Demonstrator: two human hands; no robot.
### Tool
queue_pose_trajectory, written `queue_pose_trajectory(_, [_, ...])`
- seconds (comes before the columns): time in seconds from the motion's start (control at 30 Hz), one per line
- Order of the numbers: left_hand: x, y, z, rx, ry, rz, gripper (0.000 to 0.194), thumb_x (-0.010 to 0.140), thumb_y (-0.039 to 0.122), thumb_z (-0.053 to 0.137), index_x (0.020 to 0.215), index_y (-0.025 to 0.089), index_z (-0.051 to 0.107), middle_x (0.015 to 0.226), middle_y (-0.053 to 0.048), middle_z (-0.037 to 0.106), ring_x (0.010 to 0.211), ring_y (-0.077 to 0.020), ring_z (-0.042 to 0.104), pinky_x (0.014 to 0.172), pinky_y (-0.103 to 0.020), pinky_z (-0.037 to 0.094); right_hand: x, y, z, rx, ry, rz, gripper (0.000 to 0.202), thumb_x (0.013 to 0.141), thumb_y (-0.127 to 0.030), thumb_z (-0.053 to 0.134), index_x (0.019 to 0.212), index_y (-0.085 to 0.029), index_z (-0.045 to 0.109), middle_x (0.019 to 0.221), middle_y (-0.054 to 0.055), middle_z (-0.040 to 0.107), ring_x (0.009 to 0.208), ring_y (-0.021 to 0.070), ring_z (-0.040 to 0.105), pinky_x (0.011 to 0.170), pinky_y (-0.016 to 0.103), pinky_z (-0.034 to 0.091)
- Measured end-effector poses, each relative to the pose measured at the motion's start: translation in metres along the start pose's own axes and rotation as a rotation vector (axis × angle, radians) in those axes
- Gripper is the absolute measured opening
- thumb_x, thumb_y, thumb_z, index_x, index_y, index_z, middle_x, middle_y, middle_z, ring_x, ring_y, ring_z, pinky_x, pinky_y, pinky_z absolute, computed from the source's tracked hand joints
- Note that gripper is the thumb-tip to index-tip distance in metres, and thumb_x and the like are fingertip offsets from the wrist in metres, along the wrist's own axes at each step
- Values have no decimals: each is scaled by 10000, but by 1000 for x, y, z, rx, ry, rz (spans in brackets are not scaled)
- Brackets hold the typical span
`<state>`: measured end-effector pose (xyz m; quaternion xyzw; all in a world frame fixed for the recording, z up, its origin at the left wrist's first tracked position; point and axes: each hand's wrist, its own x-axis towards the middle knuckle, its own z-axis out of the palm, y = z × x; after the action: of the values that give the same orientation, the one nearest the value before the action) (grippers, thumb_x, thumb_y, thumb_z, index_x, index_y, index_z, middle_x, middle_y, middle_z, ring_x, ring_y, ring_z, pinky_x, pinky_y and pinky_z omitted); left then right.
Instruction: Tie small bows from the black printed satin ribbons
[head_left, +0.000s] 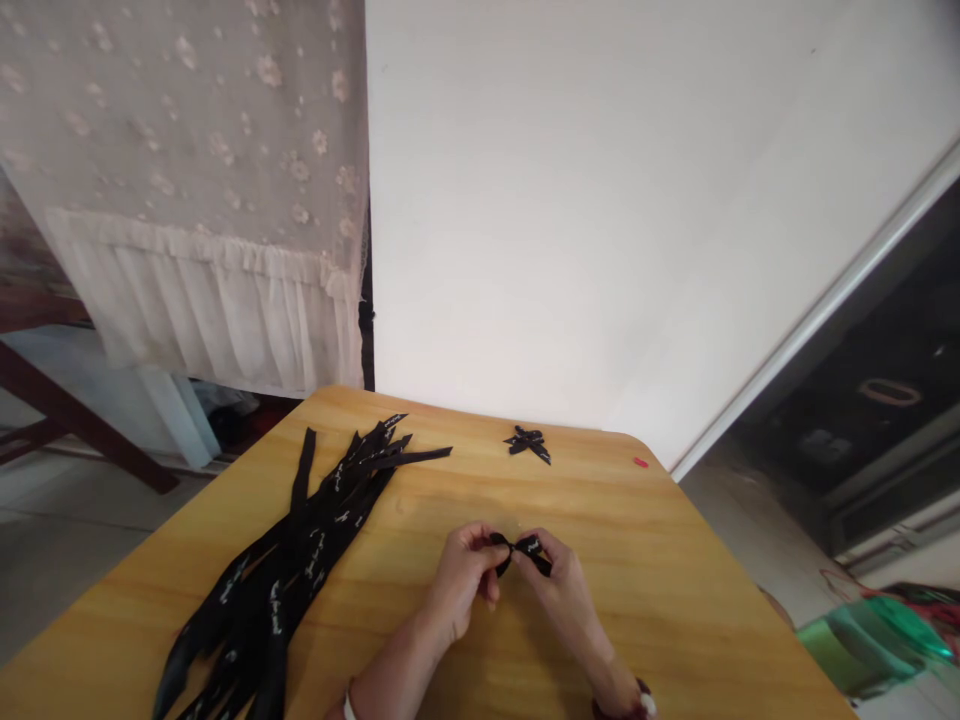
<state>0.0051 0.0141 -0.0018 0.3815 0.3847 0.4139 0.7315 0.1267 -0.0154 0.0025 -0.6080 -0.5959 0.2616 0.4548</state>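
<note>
Between my hands, above the middle of the wooden table, is a small black ribbon bow with white lettering. My left hand pinches its left loop between thumb and fingers. The right side of the bow is in the pinch of my right hand, with the thumb close to the knot. A pile of black printed ribbon strips lies along the left part of the table. Near the far edge rests another black bow, untouched.
The wooden table reaches a white wall panel. A small red piece lies near its far right corner. A lace curtain hangs at the left, and a green translucent container stands beyond the right edge.
</note>
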Motion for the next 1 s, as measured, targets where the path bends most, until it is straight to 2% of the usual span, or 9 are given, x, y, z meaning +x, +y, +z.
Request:
queue_pose_trajectory(0.17, [0, 0, 0, -64, -21, -49, 189, 546, 184, 610, 699, 139, 510, 520, 61, 507, 249, -39, 393, 234, -161, 297, 0, 2, 1, 11, 38, 14, 128, 687, -274, 531, 619, -166, 527, 544, -18, 529, 533, 126, 485, 502, 202, 377])
queue_pose_trajectory(0.3, [1, -1, -1, -118, -10, -57, 152, 553, 153, 611, 644, 134, 490, 461, 65, 487, 265, -49, 417, 248, -157, 323, 0, 3, 3, 58, 33, 15, 122, 677, -260, 535, 597, -170, 514, 543, -14, 544, 533, 128, 497, 499, 204, 386])
queue_pose_trajectory(0.4, [1, 1, -2, -202, -16, -74, 164, 578, 152, 621, 667, 134, 485, 549, 9, 573, 406, -102, 557, 316, -160, 392, 0, 0, 2, 99, -5, 6, 96, 673, -241, 531, 608, -171, 527, 553, -8, 567, 539, 136, 518, 496, 209, 395])
queue_pose_trajectory(0.53, [2, 3, -4, -272, 58, -68, 176, 578, 104, 638, 683, 129, 499, 663, -34, 623, 591, -156, 630, 449, -186, 474, 1, -3, -4, 181, -46, -3, 87, 696, -233, 521, 698, -164, 574, 685, 33, 631, 686, 174, 573, 638, 253, 433])
queue_pose_trajectory(0.7, [4, 1, -6, -220, 52, -62, 112, 591, 110, 639, 673, 94, 565, 661, -64, 634, 622, -171, 634, 480, -189, 488, 4, 0, -10, 273, 24, 96, 167, 682, -321, 555, 718, -159, 575, 712, 45, 635, 683, 184, 579, 620, 266, 443])
queue_pose_trajectory(0.83, [3, 3, -4, -188, 25, -43, 127, 560, 102, 654, 664, 89, 582, 689, -68, 639, 685, -175, 630, 554, -198, 499, 5, 1, -12, 279, 93, 88, 206, 687, -358, 554, 732, -157, 569, 708, 43, 625, 671, 177, 573, 618, 256, 440])
queue_pose_trajectory(0.9, [2, 3, -3, -149, 8, -33, 125, 561, 119, 648, 666, 90, 586, 666, -58, 635, 653, -161, 626, 543, -200, 498, 4, -1, -12, 250, 114, 72, 214, 700, -368, 541, 717, -157, 571, 691, 38, 618, 668, 173, 569, 619, 248, 434])
queue_pose_trajectory(1.0, [0, 1, 0, -42, -44, -32, 118, 594, 173, 611, 677, 91, 592, 614, -49, 625, 508, -124, 591, 430, -193, 472, 3, -5, -10, 191, 108, 45, 238, 726, -381, 510, 711, -153, 578, 692, 38, 619, 690, 171, 564, 635, 238, 422])
